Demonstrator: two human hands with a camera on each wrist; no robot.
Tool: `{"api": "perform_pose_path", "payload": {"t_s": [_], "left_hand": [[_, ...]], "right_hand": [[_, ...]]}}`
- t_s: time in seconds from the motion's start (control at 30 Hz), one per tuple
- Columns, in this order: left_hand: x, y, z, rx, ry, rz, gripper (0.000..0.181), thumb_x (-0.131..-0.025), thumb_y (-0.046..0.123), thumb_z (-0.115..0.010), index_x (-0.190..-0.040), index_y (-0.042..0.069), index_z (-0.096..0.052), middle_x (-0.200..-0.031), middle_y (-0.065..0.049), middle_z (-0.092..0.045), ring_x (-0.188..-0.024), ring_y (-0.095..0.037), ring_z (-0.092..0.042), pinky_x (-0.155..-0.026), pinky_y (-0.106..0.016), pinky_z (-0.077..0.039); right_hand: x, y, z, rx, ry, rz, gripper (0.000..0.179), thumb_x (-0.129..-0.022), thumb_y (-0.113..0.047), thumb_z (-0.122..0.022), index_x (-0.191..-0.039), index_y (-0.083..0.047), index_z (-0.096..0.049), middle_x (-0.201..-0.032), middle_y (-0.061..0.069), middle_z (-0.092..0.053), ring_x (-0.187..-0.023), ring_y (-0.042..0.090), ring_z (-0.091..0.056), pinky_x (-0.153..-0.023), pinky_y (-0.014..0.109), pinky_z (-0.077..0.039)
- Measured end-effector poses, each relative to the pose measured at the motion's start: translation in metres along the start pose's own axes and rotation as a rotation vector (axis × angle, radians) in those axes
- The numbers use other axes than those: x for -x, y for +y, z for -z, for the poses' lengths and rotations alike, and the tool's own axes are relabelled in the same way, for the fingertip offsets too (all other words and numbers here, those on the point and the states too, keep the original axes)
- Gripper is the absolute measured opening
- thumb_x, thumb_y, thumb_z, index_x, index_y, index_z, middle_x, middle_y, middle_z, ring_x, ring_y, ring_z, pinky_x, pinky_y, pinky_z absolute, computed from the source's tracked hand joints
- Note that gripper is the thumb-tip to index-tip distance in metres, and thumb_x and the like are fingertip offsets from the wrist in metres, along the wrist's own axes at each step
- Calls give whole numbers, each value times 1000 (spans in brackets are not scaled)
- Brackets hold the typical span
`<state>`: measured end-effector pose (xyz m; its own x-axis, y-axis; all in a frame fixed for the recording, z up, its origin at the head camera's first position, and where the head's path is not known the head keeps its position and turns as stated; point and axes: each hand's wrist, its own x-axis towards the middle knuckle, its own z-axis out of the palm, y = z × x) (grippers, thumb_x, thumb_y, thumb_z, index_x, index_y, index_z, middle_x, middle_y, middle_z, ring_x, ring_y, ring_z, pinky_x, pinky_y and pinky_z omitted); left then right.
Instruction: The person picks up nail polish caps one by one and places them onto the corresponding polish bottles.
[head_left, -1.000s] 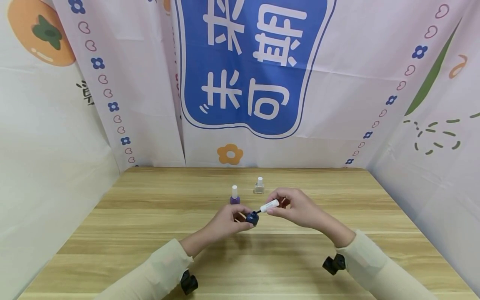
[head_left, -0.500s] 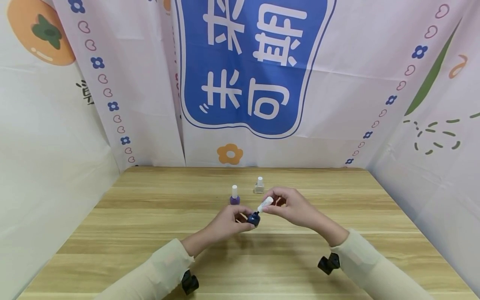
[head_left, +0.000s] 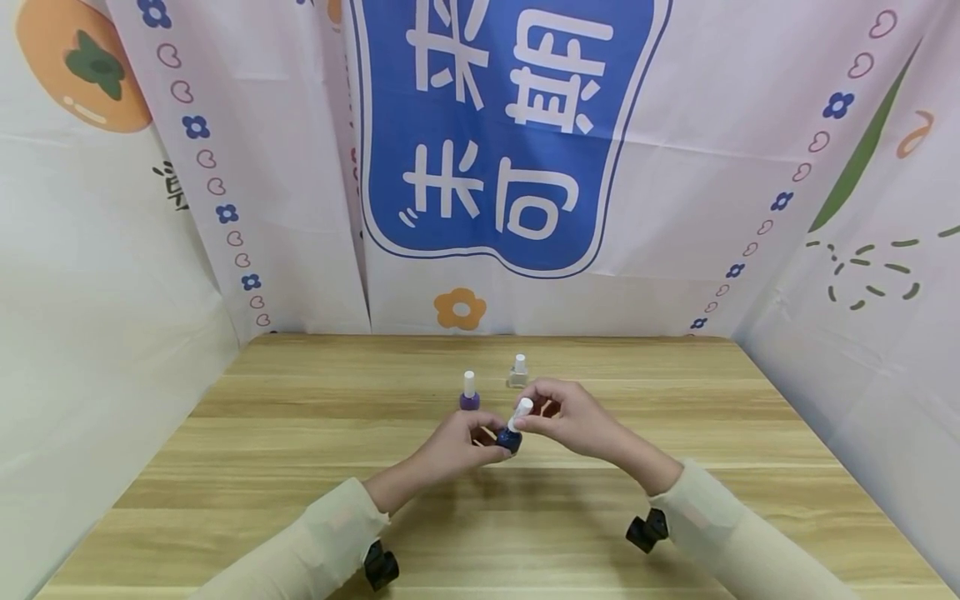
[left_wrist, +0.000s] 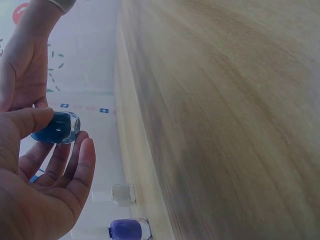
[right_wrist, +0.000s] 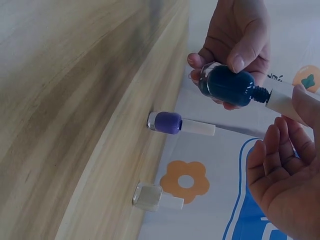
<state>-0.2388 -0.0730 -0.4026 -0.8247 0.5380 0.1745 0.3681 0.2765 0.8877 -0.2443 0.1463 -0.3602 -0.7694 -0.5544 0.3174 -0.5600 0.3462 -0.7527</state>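
My left hand (head_left: 456, 446) pinches a dark blue nail polish bottle (right_wrist: 230, 85) above the table, its neck tilted up and to the right. In my right hand (head_left: 573, 417) is the bottle's white brush cap (right_wrist: 283, 100), held between thumb and fingers. The cap sits at the bottle's mouth; in the right wrist view some neck thread still shows below it. The brush itself is hidden. Behind my left hand stands a purple nail polish bottle (head_left: 469, 402) with a white cap. Farther back, a clear nail polish bottle (head_left: 518, 377) also stands upright with its white cap on.
The wooden table (head_left: 300, 467) spreads out below both hands. A printed white curtain (head_left: 660, 250) hangs along its back edge and both sides. A small black camera (head_left: 381, 567) is strapped at the left wrist, another black camera (head_left: 647, 531) at the right.
My right hand has moved left and brought the cap down onto the bottle's mouth; the brush stem, visible before, is now inside. The left hand has barely moved.
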Motion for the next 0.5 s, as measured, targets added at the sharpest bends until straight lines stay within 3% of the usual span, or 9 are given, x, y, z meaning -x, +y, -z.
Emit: {"api": "perform_pose_path", "payload": {"t_s": [0.5], "left_hand": [[1, 0, -1, 0, 4, 3, 22, -85, 8, -75, -106, 1, -70, -96, -5, -68, -80, -16, -63, -65, -25, -55]], "right_hand": [[-1, 2, -10, -11, 18, 4, 9, -88, -17, -73, -91, -12, -66, -81, -3, -61, -75, 16, -58, -66, 29, -51]]}}
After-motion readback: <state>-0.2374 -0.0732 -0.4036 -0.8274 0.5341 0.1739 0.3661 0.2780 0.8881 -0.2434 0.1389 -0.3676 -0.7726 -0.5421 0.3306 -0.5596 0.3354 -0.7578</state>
